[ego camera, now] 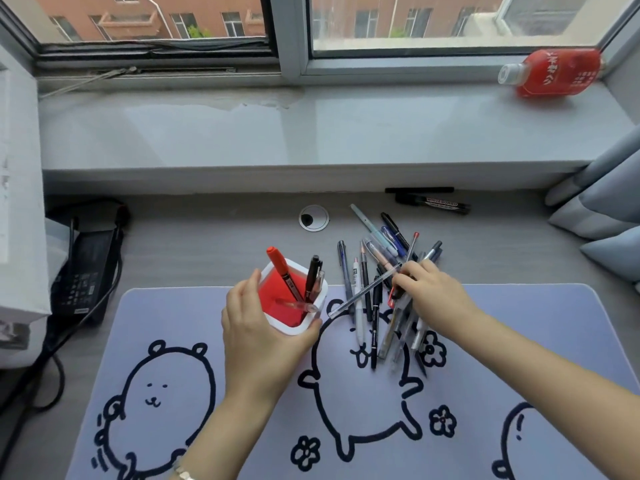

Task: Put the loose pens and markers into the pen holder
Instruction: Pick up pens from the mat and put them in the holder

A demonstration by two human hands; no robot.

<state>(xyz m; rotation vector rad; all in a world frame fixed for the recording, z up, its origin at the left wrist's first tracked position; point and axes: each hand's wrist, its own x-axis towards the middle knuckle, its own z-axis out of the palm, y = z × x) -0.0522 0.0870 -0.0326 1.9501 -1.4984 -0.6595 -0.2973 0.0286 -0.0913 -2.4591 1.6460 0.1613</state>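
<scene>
Left hand (256,327) is wrapping its fingers (304,332) around the white-and-red pen holder (294,299), standing at the mat's (173,317) 12 o'clock edge. Right hand (433,292) is pinching a clear pen (363,292), sticking out toward 8 o'clock, over the loose pen pile (384,296) at the holder's 3 o'clock on the tabletop (207,237).

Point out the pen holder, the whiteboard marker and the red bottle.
pen holder (320,295): head view, right side of its white rim.
whiteboard marker (441,204): head view, middle of the labelled barrel.
red bottle (557,73): head view, middle of its red label.
</scene>
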